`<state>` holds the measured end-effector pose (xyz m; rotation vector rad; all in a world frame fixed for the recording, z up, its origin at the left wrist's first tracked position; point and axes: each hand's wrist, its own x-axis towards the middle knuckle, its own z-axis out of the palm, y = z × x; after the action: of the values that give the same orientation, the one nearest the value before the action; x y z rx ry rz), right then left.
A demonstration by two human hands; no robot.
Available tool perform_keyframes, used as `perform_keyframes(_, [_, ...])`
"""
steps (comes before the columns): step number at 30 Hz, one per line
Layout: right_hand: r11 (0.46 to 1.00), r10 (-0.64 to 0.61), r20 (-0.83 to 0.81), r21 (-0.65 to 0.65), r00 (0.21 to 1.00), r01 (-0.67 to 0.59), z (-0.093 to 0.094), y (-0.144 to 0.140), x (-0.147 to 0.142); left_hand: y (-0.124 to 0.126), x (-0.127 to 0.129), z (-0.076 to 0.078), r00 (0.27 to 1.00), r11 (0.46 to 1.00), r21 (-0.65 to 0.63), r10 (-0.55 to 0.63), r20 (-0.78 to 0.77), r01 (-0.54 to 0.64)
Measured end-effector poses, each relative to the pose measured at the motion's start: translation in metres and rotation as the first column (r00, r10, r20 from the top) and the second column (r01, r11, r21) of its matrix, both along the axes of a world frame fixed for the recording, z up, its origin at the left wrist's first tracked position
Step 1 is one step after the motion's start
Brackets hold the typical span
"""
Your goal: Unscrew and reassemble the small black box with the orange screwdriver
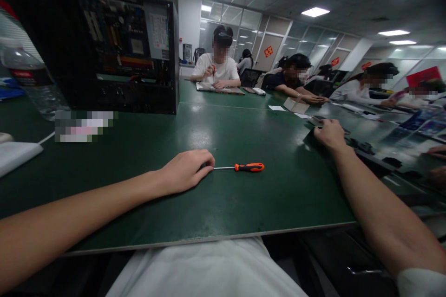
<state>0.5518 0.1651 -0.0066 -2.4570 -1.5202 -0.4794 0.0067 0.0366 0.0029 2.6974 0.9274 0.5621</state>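
The screwdriver (249, 167) lies flat on the green table (223, 213) between the two hands, its metal tip at the left hand's fingertips, its orange-and-black handle pointing right. The left hand (188, 170) rests curled over something small and dark; whether it grips that or the tip, I cannot tell. Farther off, the right hand (331, 135), well apart from the handle, bends over a dark flat object (316, 121); its grip is unclear.
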Motion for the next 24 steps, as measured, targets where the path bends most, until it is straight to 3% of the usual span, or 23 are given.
perform_keyframes(4, [1.0,-0.013,-0.016,-0.022,1.0,0.013,0.004,-0.002,0.003,0.002,0.0,-0.002,0.998,0.997,-0.046,0.056,0.031,-0.055])
perform_keyframes(10, [0.998,0.011,-0.015,-0.056,1.0,-0.011,0.0,-0.003,0.005,-0.001,0.0,0.0,1.0,1.0,0.012,0.003,-0.029,-0.003])
perform_keyframes(24, [0.996,-0.053,-0.042,-0.069,0.998,0.05,-0.005,0.001,-0.008,-0.001,0.001,0.002,0.999,1.0,0.015,-0.012,-0.047,0.013])
